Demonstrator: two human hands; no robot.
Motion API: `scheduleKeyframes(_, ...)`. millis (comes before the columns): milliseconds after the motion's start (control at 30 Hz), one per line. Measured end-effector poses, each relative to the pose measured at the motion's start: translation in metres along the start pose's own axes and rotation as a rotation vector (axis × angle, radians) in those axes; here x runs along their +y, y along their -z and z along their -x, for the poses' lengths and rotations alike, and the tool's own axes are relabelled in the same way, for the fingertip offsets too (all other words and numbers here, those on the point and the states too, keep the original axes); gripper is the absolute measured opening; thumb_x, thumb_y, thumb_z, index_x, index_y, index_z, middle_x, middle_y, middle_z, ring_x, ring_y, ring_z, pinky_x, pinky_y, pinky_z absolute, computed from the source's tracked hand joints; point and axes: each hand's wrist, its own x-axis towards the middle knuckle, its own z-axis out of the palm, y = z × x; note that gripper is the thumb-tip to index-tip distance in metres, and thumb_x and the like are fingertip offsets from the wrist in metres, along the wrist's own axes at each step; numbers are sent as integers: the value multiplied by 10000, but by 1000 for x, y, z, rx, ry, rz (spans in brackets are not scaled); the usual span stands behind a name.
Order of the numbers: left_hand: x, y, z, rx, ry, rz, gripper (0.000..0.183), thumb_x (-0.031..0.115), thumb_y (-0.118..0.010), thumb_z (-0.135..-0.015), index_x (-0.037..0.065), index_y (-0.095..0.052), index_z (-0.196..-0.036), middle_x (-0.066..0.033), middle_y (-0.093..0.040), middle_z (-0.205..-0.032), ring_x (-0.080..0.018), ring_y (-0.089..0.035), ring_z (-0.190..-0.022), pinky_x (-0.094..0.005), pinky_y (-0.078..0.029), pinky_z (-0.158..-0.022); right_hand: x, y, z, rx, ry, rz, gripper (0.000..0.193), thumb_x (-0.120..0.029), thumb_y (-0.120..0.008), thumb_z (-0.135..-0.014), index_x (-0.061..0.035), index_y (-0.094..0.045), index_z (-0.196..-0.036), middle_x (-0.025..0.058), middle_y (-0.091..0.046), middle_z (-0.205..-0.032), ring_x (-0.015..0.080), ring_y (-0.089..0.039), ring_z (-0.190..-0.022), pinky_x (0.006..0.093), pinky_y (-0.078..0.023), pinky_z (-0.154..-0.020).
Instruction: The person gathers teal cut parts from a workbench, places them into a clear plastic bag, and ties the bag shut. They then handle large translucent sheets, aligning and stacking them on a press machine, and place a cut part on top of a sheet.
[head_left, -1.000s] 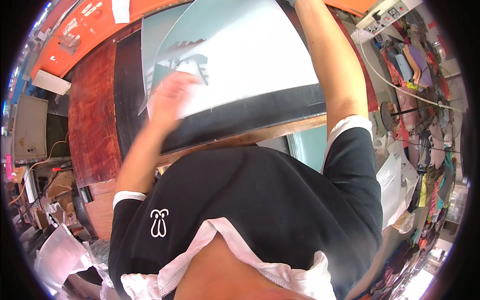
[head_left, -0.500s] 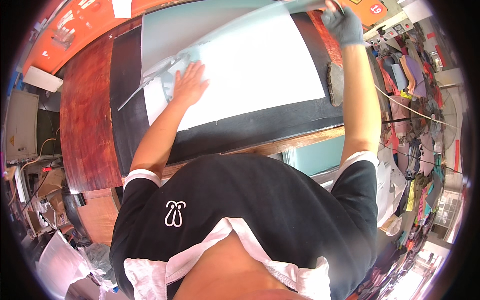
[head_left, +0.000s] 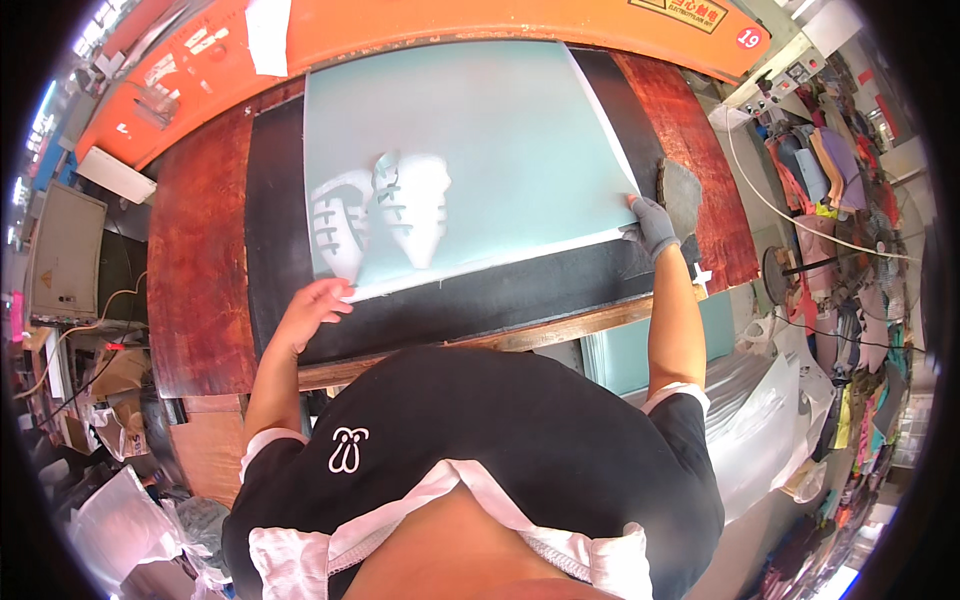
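Observation:
A pale grey-green sheet (head_left: 500,130) lies over a white sheet, whose white edge (head_left: 530,248) shows along the near side. Shoe-upper-shaped openings (head_left: 415,215) are cut through the green sheet at its near left, showing white beneath. At the near right corner, my right hand (head_left: 655,225), in a grey glove with bare fingertips, is closed on the green sheet's edge. My bare left hand (head_left: 318,308) is at the near left corner, beside the cut-outs. Its fingers are bent but apart, and I see nothing held in them.
Both sheets rest on a black board (head_left: 450,310) on a reddish-brown surface (head_left: 195,270). An orange machine beam (head_left: 370,35) crosses the far side. Right of the sheets lies a flat grey pad (head_left: 681,198). Coloured material pieces (head_left: 825,160) hang at the far right.
The green sheet, lifted and curled back before, now lies flat over the white one. My right hand came down and nearer with its edge. My left hand left the white sheet and moved nearer.

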Motion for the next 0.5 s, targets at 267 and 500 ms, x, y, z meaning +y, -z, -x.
scheduleKeyframes(267, -43, 18, -72, 615, -80, -273, 310, 269, -661, -777, -6, -520, -795, -100, -571, -703, -192, -556, -683, -323, -434, -632, 4, -13, 11, 131, 26, 164, 291, -233, -552, -846, -23, -553, -1047, 67, -606, -753, 143, -568, -477, 247, -438, -344)
scheduleKeyframes(500, -30, 39, -23, 494, -147, -56, 127, 114, -593, -812, 24, -525, -870, -87, -605, -839, -178, -573, -783, -324, -441, -670, 24, -13, 95, -55, -15, 134, 297, -225, -545, -848, -3, -546, -1046, 80, -591, -835, 148, -557, -510, 247, -472, -413)
